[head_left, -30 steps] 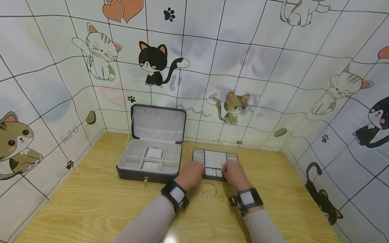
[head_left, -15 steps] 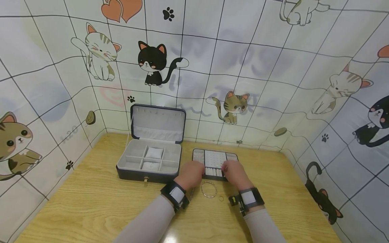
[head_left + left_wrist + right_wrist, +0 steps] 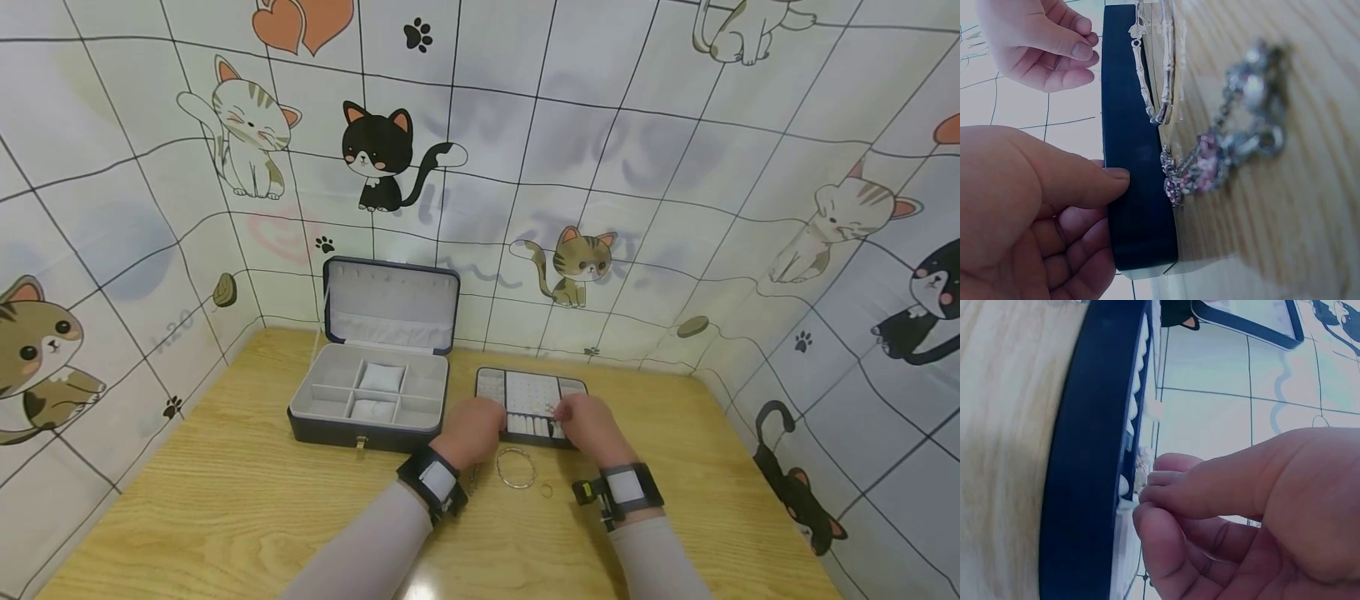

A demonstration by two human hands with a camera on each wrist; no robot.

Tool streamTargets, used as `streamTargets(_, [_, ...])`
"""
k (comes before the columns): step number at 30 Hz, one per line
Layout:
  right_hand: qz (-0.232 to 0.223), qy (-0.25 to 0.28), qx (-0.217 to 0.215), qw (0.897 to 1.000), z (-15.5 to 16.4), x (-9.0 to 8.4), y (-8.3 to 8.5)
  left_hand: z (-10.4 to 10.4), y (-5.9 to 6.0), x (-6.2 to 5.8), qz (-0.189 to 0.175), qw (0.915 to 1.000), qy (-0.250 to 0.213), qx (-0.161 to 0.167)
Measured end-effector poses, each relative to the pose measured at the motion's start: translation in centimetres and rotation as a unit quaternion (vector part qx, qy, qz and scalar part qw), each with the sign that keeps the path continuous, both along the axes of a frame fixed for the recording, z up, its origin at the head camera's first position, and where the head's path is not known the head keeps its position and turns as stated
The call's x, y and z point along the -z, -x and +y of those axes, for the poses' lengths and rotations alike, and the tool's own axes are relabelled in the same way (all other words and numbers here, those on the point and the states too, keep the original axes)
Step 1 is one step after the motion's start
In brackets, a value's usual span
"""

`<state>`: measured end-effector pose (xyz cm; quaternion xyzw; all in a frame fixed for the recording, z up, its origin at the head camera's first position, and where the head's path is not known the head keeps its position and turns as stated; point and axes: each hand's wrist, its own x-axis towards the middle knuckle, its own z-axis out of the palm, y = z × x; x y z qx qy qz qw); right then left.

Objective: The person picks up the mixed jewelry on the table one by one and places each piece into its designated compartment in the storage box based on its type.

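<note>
A dark flat tray [image 3: 534, 392] with white ring rolls and a pegged pad lies on the wooden table. My left hand [image 3: 472, 429] grips its near left corner, with the thumb [image 3: 1088, 181] on the dark side wall [image 3: 1138, 187]. My right hand [image 3: 591, 425] hovers over the tray's near right part, and its fingertips [image 3: 1159, 487] pinch a small glittering piece of jewellery [image 3: 1142, 462] just above the rolls. Thin silver bangles [image 3: 516, 468] lie in front of the tray, between my wrists. A bracelet with pink stones [image 3: 1210, 162] lies by my left wrist.
An open dark jewellery box [image 3: 371, 398] with grey compartments stands left of the tray, its lid upright. A small ring [image 3: 546, 490] lies on the table near my right wrist. Cat-print sheets wall in the table on three sides.
My right hand has shifted slightly to the right over the tray, still pinched. The left hand, tray and bangles have not moved.
</note>
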<state>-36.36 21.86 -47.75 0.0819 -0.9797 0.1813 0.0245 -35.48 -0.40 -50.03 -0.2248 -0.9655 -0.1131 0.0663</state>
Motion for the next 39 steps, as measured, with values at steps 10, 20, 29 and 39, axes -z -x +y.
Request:
streamTargets(10, [-0.022,-0.004,-0.016,1.0,1.0,-0.9,-0.2,-0.1,-0.1,0.0,0.002,1.0,0.002,0.0])
streamTargets(20, [-0.106,-0.007,-0.042,0.993,-0.1,-2.4,-1.5,-0.1,-0.1,-0.1,0.0,1.0,-0.001,-0.001])
streamTargets(29, [-0.091,-0.08,-0.092,0.988,-1.4,-2.4,-2.1,0.0,-0.1,-0.2,-0.01,0.9999,-0.005,-0.005])
streamTargets(39, [-0.167,-0.08,-0.127,0.974,-2.7,-1.7,-3.5,0.0,-0.1,-0.3,-0.007,1.0,-0.004,-0.003])
